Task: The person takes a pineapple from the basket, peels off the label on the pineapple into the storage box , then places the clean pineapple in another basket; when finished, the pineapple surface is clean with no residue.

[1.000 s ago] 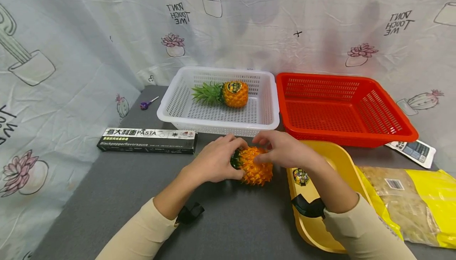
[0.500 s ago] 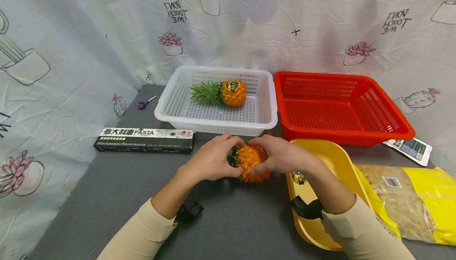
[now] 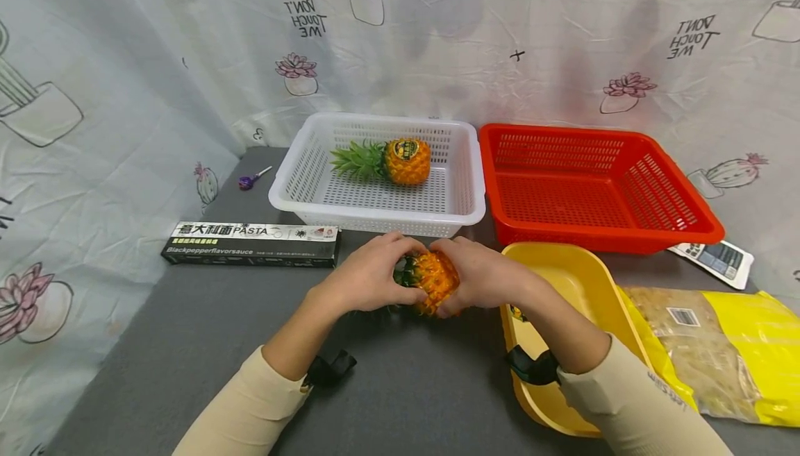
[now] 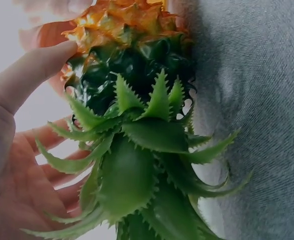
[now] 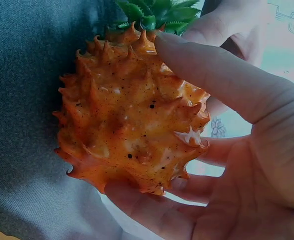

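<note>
Between the two hands is an orange pineapple (image 3: 435, 281) with spiky skin, lying on its side over the grey table. My left hand (image 3: 371, 275) grips its leaf end, the thumb on the near side. In the left wrist view, the green toothed leaves (image 4: 132, 170) pass in front of the palm, and the thumb presses the dark green band below the orange part. My right hand (image 3: 478, 272) holds the orange body from the right. In the right wrist view, the thumb (image 5: 206, 75) lies along its top and the fingers curl beneath it.
Behind, a white basket (image 3: 375, 216) holds another pineapple (image 3: 409, 162); a red basket (image 3: 600, 234) adjoins it. A yellow tray (image 3: 578, 286) lies under the right forearm, beside a yellow packet (image 3: 706, 345) and a white pouch (image 3: 719, 262). At left are a pasta box (image 3: 250, 244) and a lollipop (image 3: 250, 180).
My right hand has moved left and down and has taken hold of the pineapple's orange body. My left hand stays at the leaf end. The head view has shifted slightly.
</note>
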The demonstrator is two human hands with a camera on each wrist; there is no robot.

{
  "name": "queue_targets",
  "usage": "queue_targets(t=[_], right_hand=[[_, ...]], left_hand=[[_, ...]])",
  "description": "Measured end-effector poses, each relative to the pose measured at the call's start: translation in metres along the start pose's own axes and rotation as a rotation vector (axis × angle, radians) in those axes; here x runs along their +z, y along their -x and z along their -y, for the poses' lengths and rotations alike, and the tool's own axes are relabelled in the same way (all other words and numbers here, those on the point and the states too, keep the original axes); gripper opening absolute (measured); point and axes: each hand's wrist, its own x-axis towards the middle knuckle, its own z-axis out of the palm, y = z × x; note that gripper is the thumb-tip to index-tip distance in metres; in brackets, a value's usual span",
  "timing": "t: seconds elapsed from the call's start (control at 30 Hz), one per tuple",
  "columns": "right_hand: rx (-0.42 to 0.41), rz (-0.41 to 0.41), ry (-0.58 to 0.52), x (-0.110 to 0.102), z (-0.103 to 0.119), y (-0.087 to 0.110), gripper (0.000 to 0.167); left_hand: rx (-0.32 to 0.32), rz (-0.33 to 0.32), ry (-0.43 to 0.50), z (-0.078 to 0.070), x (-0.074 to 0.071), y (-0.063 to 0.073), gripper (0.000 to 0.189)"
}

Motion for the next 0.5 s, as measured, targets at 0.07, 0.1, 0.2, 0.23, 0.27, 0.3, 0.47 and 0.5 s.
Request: queue_targets(t=[0.07,0.1,0.2,0.23,0.27,0.3,0.47,0.5], right_hand=[[0.005,-0.002,0.001,0.000,0.001,0.000,0.085],[0.007,-0.002,0.003,0.000,0.001,0.001,0.085],[0.024,0.009,-0.001,0.000,0.001,0.003,0.085],[0.031,0.014,0.000,0.000,0.001,0.003,0.086],[0.035,0.018,0.002,-0.001,0.001,0.004,0.087],[0.039,0.022,0.004,-0.001,0.001,0.005,0.087],[0.061,0.050,0.005,-0.002,0.006,0.008,0.086],[0.065,0.056,0.005,-0.002,0.007,0.009,0.086]], left_hand=[[0.011,0.013,0.008,0.001,-0.002,0.001,0.063],[0.015,0.019,0.012,0.001,-0.004,0.003,0.064],[0.033,0.027,0.022,0.003,-0.010,0.007,0.063],[0.042,0.024,0.025,0.003,-0.013,0.008,0.062],[0.050,0.016,0.027,0.004,-0.016,0.010,0.061],[0.056,0.006,0.029,0.005,-0.019,0.012,0.060],[0.087,-0.097,0.036,0.015,-0.033,0.018,0.051],[0.084,-0.121,0.038,0.017,-0.036,0.019,0.049]])
